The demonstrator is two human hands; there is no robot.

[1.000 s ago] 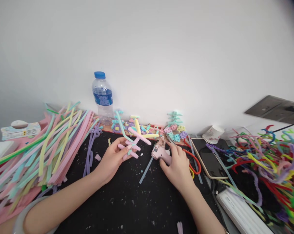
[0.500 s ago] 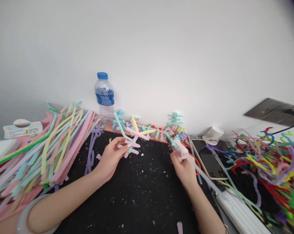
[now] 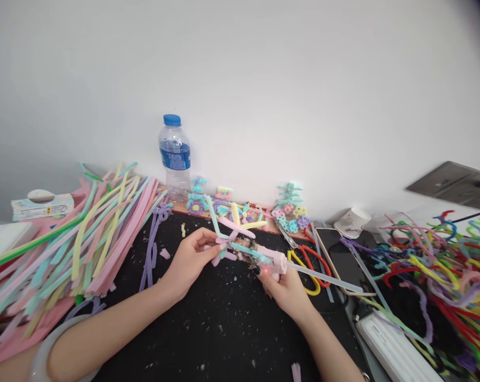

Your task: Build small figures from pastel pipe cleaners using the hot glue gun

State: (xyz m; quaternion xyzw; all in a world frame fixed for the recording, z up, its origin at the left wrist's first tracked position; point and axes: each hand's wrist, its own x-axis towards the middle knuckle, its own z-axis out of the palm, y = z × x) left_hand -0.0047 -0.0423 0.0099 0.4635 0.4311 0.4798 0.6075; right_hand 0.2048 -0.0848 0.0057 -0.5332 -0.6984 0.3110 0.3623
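Observation:
My left hand (image 3: pixel 195 255) pinches a small figure of bent pipe cleaners (image 3: pixel 240 228) in pink, yellow and mint. Wrapped in my right hand (image 3: pixel 283 289) is a pink glue gun (image 3: pixel 273 260), its red light lit and a long clear glue stick (image 3: pixel 327 277) poking out of the back. Fuzz coats the gun's front end, which points left and reaches the lower part of the figure. A mint pipe cleaner piece (image 3: pixel 250 251) lies along the gun; whether my right fingers hold it too is hidden. Scissors (image 3: pixel 311 260) with red and yellow handles lie behind my right hand.
Pastel pipe cleaners (image 3: pixel 100 233) are heaped at left, brighter ones (image 3: pixel 454 286) at right. A water bottle (image 3: pixel 175 159), small finished pieces (image 3: pixel 289 204) and a paper cup (image 3: pixel 351 222) stand along the wall. A phone (image 3: pixel 345 260) and a white power strip (image 3: pixel 394 345) lie at right.
My right hand has moved left with the glue gun, bringing its front end to the figure. The scissors are now uncovered. My left hand has shifted slightly right in view.

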